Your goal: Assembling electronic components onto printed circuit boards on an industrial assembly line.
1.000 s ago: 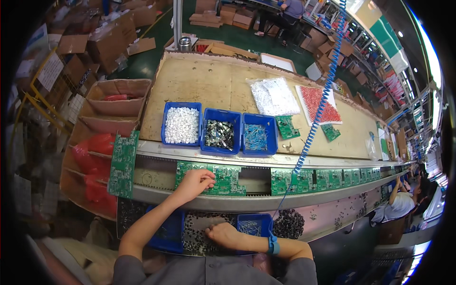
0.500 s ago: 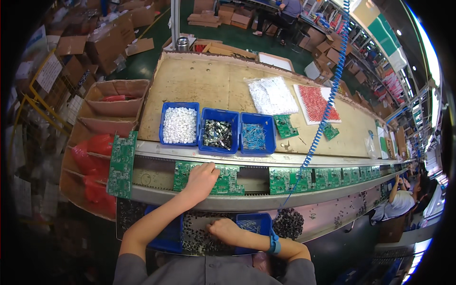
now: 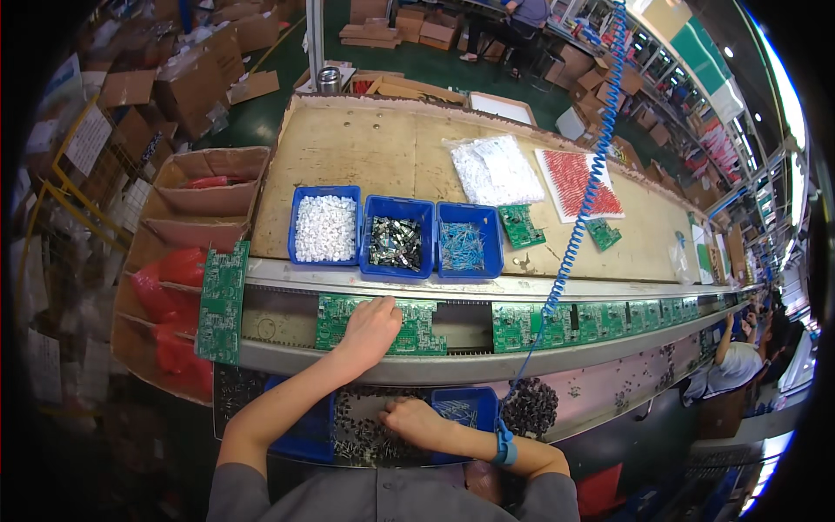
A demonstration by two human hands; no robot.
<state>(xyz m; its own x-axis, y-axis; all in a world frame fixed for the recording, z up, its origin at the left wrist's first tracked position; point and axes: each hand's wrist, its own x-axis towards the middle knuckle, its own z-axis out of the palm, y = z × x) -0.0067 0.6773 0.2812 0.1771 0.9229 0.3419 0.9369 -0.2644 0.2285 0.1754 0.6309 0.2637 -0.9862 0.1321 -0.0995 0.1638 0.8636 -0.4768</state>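
Note:
My left hand [image 3: 370, 332] rests over a green circuit board [image 3: 422, 326] lying in the rail track. Its fingers are curled down against the board, and whatever they may hold is hidden. Below the rail, my right hand [image 3: 416, 421] reaches into small dark components [image 3: 365, 435] spread on the lower tray. Those fingers are pinched together, with any part between them too small to make out. Beside the right hand stands a blue bin of thin metal-leaded parts [image 3: 461, 409]. Another blue bin [image 3: 304, 426] sits partly behind my left forearm.
Blue bins hold white parts [image 3: 325, 228], dark metallic parts [image 3: 396, 244] and blue-bodied parts [image 3: 462, 248]. A board [image 3: 221, 304] lies across the rail's left end; several boards [image 3: 557, 325] line its right. A coiled blue hose [image 3: 584, 204] hangs over the bench. Someone [image 3: 726, 374] sits far right.
Both hands stay almost where they were, the left on the board and the right among the components. The whole view has shifted slightly, and something red now shows at the lower right.

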